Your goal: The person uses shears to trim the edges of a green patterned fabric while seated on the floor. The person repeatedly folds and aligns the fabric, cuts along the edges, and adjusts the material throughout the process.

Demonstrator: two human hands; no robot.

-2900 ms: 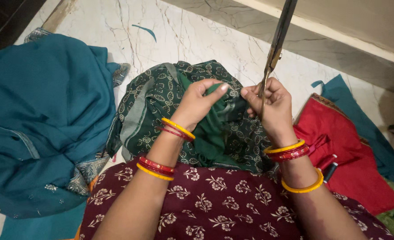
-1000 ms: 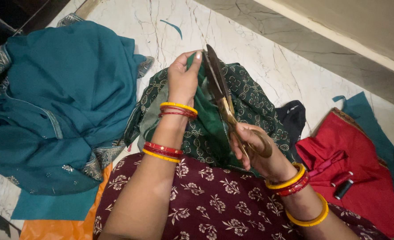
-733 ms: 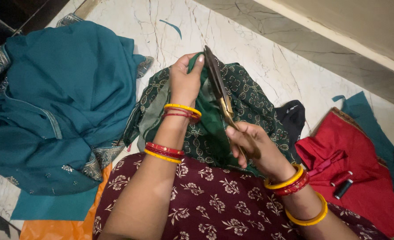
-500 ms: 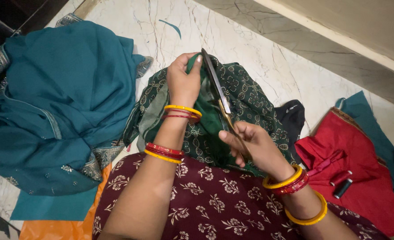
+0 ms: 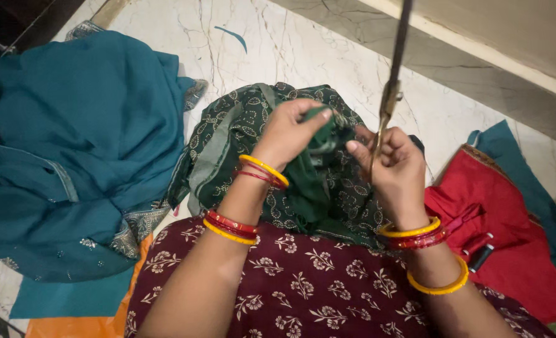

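Note:
A dark green printed cloth [image 5: 240, 134] with a plain green lining lies bunched over my lap. My left hand [image 5: 290, 128] pinches a fold of the cloth near its top. My right hand [image 5: 394, 166] grips the handles of brass scissors [image 5: 394, 69], whose closed blades point straight up and away from the cloth; its fingertips also touch the same fold. Both wrists carry red and yellow bangles.
A large teal garment [image 5: 65, 144] is heaped on the marble floor [image 5: 303, 50] at left. A red cloth [image 5: 509, 238] with thread spools [image 5: 481, 255] lies at right, beside a teal piece [image 5: 522, 169]. A small teal scrap [image 5: 231, 36] lies farther off. An orange cloth [image 5: 77, 325] shows at bottom left.
The scissors, earlier laid along the cloth fold beside my left thumb, have swung upright. My left hand dropped lower and both hands now meet at the fold.

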